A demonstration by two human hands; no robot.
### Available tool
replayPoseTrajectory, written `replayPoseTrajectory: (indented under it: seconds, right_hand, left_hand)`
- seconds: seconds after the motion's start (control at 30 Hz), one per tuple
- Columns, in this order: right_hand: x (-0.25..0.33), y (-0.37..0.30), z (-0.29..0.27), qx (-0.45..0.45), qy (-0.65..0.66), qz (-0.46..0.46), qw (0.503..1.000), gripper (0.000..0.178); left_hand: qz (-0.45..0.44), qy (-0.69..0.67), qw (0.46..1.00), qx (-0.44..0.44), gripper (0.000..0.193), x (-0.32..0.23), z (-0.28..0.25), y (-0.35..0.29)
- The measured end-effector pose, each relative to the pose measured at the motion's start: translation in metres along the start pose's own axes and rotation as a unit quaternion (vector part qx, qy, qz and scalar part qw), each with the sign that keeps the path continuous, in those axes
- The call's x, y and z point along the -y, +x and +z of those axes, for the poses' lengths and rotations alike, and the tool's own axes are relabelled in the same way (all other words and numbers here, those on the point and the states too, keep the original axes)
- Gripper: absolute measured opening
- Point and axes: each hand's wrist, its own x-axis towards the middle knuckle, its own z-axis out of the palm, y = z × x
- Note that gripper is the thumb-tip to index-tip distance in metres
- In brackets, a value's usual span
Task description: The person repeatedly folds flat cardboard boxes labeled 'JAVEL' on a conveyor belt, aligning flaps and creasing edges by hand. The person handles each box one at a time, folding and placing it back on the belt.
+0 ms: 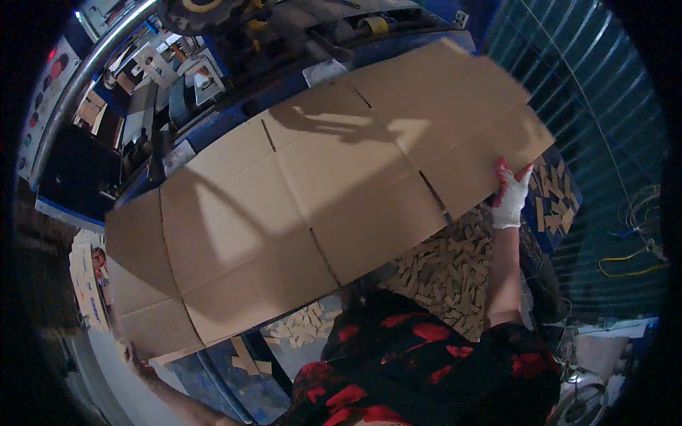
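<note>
A large flat cardboard box blank [298, 192], creased and slotted, spans the middle of the view at a slant. My right hand [511, 197] wears a white glove with red fingers and grips the blank's near edge at the right, thumb and fingers apart along it. At the lower left corner of the blank is my left hand [133, 353], closed on the edge and partly hidden by the cardboard. Shadows fall across the blank's upper face.
A dark machine with a blue frame [234, 103] runs along the far side. Small cardboard offcuts [444, 277] are heaped below the blank. A control panel [46, 92] with buttons stands far left, and a corrugated green wall [590, 92] at right. Loose yellow cord [629, 273] hangs there.
</note>
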Motion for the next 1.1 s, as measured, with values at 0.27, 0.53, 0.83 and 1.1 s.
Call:
replayPoseTrajectory:
  seconds: [0.27, 0.53, 0.83, 1.1]
  right_hand:
    - [-0.033, -0.056, 0.024, 0.158, 0.117, 0.130, 0.972, 0.049]
    - [0.034, -0.075, 0.038, 0.256, -0.236, -0.004, 0.937, 0.023]
    - [-0.037, -0.074, 0.050, 0.462, -0.484, -0.580, 0.464, 0.019]
    - [-0.056, -0.062, 0.043, 0.526, -0.446, -0.367, 0.624, 0.021]
  left_hand:
    - [0.029, -0.323, 0.938, 0.121, 0.057, -0.014, 0.153, -0.100]
    - [0.102, -0.052, 0.984, 0.138, 0.039, -0.055, 0.125, -0.145]
    - [0.431, 0.421, 0.746, 0.284, 0.065, -0.075, 0.252, -0.218]
    - [0.454, 0.478, 0.694, 0.289, 0.057, -0.080, 0.262, -0.218]
